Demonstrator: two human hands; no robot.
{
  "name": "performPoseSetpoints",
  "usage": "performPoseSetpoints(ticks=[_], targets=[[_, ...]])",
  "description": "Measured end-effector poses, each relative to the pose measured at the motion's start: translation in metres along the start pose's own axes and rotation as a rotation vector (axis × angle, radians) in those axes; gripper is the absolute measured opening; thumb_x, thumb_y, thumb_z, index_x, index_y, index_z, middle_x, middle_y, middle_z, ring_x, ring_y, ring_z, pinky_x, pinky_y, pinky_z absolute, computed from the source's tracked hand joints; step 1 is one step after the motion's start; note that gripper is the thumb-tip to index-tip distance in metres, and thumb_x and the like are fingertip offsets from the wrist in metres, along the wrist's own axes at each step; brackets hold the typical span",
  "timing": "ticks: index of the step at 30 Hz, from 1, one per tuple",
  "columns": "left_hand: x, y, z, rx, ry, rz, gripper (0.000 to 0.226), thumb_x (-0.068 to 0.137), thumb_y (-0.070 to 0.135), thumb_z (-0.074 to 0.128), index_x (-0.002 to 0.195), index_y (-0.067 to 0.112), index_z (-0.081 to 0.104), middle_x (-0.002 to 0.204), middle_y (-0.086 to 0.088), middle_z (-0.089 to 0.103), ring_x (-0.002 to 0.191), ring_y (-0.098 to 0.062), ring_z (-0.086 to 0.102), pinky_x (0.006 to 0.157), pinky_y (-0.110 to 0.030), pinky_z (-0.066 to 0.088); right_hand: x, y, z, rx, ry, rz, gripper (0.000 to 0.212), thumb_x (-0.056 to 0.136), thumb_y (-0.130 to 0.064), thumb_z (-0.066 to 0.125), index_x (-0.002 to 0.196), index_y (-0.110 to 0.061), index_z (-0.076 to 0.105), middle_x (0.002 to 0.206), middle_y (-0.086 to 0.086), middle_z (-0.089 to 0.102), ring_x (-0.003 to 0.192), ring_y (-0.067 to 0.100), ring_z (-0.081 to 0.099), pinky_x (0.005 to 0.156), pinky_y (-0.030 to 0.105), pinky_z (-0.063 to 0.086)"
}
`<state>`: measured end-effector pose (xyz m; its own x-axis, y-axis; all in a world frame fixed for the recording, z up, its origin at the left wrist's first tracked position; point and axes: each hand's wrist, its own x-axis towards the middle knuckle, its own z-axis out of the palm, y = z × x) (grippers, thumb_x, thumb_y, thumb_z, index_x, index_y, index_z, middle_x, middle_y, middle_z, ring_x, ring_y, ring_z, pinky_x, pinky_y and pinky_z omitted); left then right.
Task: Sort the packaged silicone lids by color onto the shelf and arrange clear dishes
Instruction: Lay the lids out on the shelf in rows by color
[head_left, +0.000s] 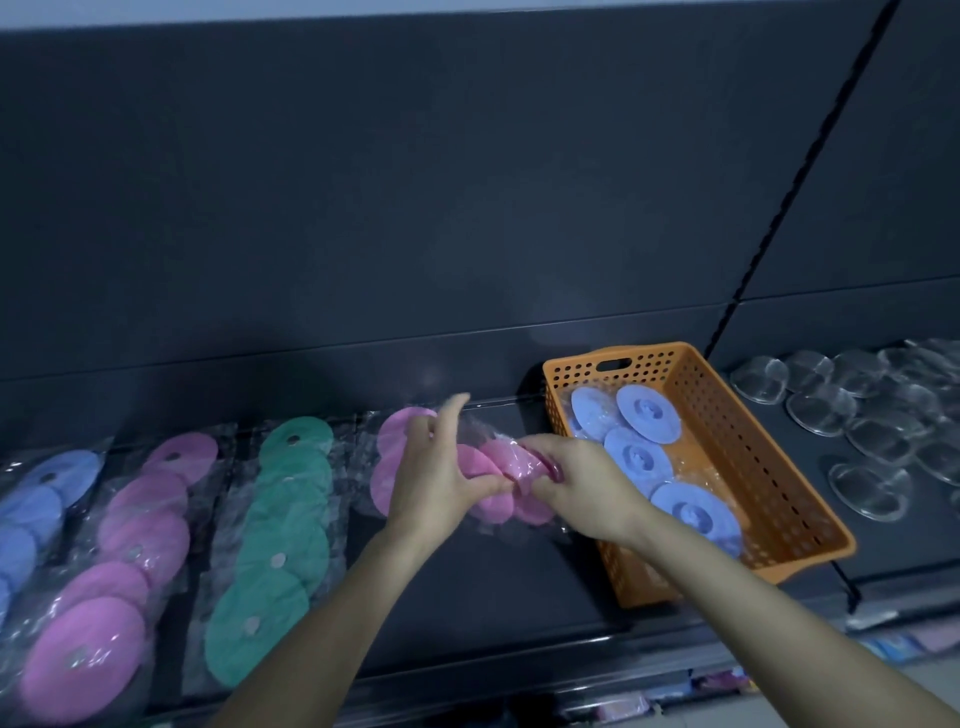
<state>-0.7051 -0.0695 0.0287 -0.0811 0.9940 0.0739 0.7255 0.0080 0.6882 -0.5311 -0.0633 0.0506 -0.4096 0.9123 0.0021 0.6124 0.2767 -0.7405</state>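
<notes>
On the dark shelf (493, 587) in front of the person, both hands meet over a clear bag of pink lids (501, 465). The left hand (441, 483) pinches the bag's near edge between thumb and curled fingers, with one finger sticking up straight toward twelve o'clock. The right hand (576, 488) grips the bag from the three o'clock side, fingers curled tightly round the crumpled plastic. The bag is lifted slightly, just in front of another pink pack (397, 436) lying flat on the shelf.

Out at nine o'clock lie three more rows in bags: green lids (280, 525), then a pink row (135, 545), then blue lids (36, 504) at the far edge. At three o'clock, just beside the right wrist, stands an orange basket (753, 467) holding bagged blue discs (639, 457). Farther along at two o'clock, clear dishes (872, 431) sit clustered on the next shelf section.
</notes>
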Motion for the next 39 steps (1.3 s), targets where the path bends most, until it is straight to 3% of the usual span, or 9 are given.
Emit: performPoseSetpoints(ticks=[4,7,11,14,17,25,31,36,39], targets=[[0.005,-0.016,-0.003,0.047,0.032,0.07,0.055,0.057,0.053,0.081,0.095,0.018,0.06,0.107,0.003,0.04,0.104,-0.015,0.043,0.087,-0.029,0.042,0.002,-0.005,0.0,0.026,0.059,0.024,0.024,0.081,0.0,0.052,0.096,-0.011,0.066,0.078,0.003,0.067,0.067,0.015,0.058,0.06,0.024,0.048],[0.009,-0.021,-0.004,0.037,0.057,0.004,0.043,0.072,0.045,0.074,0.076,0.007,0.055,0.091,-0.001,0.055,0.081,-0.016,0.053,0.071,-0.026,0.043,0.006,-0.006,0.001,0.039,0.172,0.077,0.026,0.082,-0.002,0.051,0.097,-0.018,0.066,0.071,-0.005,0.061,0.061,0.006,0.052,0.052,0.011,0.038],[0.008,-0.036,-0.012,-0.002,0.068,-0.08,0.04,0.089,0.032,0.059,0.061,0.013,0.038,0.057,0.003,0.043,0.052,-0.01,0.039,0.05,-0.017,0.031,0.011,-0.005,0.003,0.078,0.283,0.127,0.033,0.083,-0.001,0.049,0.099,-0.024,0.064,0.073,-0.002,0.063,0.064,0.012,0.056,0.05,0.012,0.041],[0.006,-0.055,-0.017,0.094,-0.02,-0.093,0.04,0.092,0.036,0.054,0.062,0.015,0.039,0.057,0.005,0.042,0.055,-0.014,0.041,0.053,-0.026,0.031,0.011,-0.004,0.004,0.098,0.314,0.144,0.029,0.082,-0.002,0.048,0.095,-0.022,0.064,0.075,0.006,0.066,0.065,0.023,0.06,0.053,0.027,0.047],[0.0,-0.067,-0.014,0.068,-0.093,-0.115,0.044,0.091,0.036,0.057,0.059,0.016,0.034,0.058,0.002,0.04,0.055,-0.014,0.037,0.054,-0.031,0.029,0.012,-0.001,0.008,0.09,0.318,0.157,0.024,0.081,0.0,0.049,0.087,-0.019,0.063,0.075,0.01,0.066,0.066,0.022,0.058,0.051,0.019,0.041],[-0.001,-0.052,-0.003,-0.225,0.085,-0.237,0.047,0.092,0.023,0.056,0.052,0.016,0.033,0.051,0.004,0.035,0.051,-0.011,0.032,0.051,-0.028,0.025,0.014,-0.004,0.02,0.076,0.327,0.155,0.021,0.082,0.0,0.049,0.09,-0.011,0.065,0.074,0.01,0.066,0.071,0.028,0.061,0.057,0.03,0.048],[-0.005,-0.072,-0.005,-0.515,0.145,-0.446,0.036,0.094,0.031,0.052,0.066,0.011,0.045,0.068,-0.005,0.05,0.065,-0.019,0.049,0.063,-0.037,0.045,0.006,-0.012,0.021,-0.067,0.306,-0.037,0.031,0.079,0.004,0.046,0.098,-0.013,0.063,0.079,0.003,0.065,0.074,0.02,0.058,0.067,0.03,0.048],[-0.012,-0.065,-0.013,-1.045,0.004,-0.561,0.015,0.099,0.02,0.048,0.095,0.013,0.06,0.088,-0.003,0.072,0.077,-0.015,0.068,0.078,-0.033,0.055,-0.009,0.002,0.06,-0.206,0.131,-0.167,0.041,0.078,-0.001,0.057,0.116,-0.016,0.064,0.108,0.004,0.069,0.097,0.021,0.063,0.086,0.026,0.047],[-0.018,-0.066,-0.015,-1.012,-0.08,-0.571,0.023,0.096,0.031,0.052,0.113,0.018,0.057,0.108,-0.005,0.068,0.083,-0.017,0.068,0.072,-0.03,0.056,-0.02,0.009,0.083,-0.313,0.059,-0.253,0.04,0.078,-0.017,0.061,0.117,-0.014,0.063,0.116,0.003,0.066,0.104,0.021,0.063,0.09,0.029,0.052]])
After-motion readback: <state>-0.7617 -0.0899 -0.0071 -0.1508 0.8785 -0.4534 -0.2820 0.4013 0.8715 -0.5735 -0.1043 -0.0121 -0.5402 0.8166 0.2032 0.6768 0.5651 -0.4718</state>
